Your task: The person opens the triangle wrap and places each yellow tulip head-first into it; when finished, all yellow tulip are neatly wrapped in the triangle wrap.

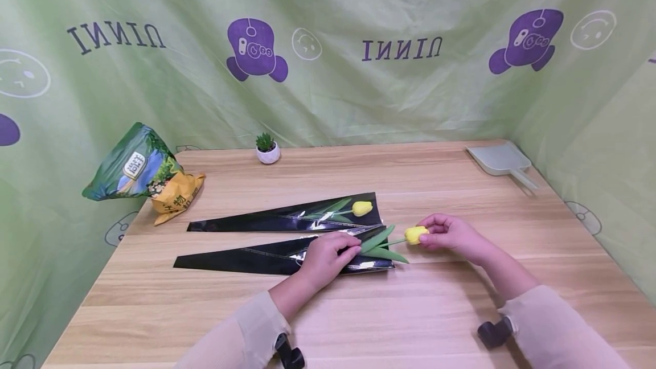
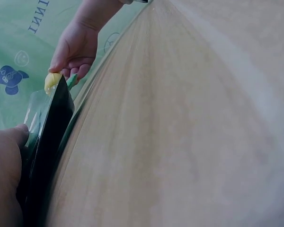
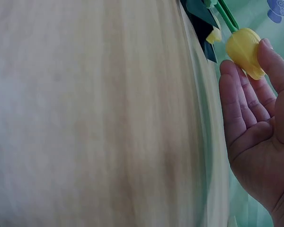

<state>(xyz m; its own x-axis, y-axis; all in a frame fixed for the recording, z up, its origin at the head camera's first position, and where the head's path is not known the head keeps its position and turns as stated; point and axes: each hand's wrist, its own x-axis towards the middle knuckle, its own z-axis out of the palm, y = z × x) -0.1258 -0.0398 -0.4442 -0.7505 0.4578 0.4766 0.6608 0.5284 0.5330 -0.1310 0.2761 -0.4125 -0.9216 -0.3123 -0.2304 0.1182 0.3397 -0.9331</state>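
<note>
Two black flower sleeves lie side by side on the wooden table [image 1: 441,300]. The far sleeve [image 1: 266,220] holds a yellow tulip [image 1: 361,208]. My left hand [image 1: 328,252] grips the open end of the near sleeve [image 1: 246,259], seen in the left wrist view as a dark edge [image 2: 49,142] under my thumb [image 2: 9,137]. My right hand [image 1: 451,235] pinches the bud of a second yellow tulip [image 1: 416,234] [image 3: 244,49]. Its green stem and leaves [image 1: 381,244] point into the near sleeve's mouth.
A colourful snack bag [image 1: 138,172] lies at the table's back left. A small potted plant [image 1: 267,148] stands at the back middle, and a grey dustpan [image 1: 499,159] sits at the back right. Green printed cloth surrounds the table.
</note>
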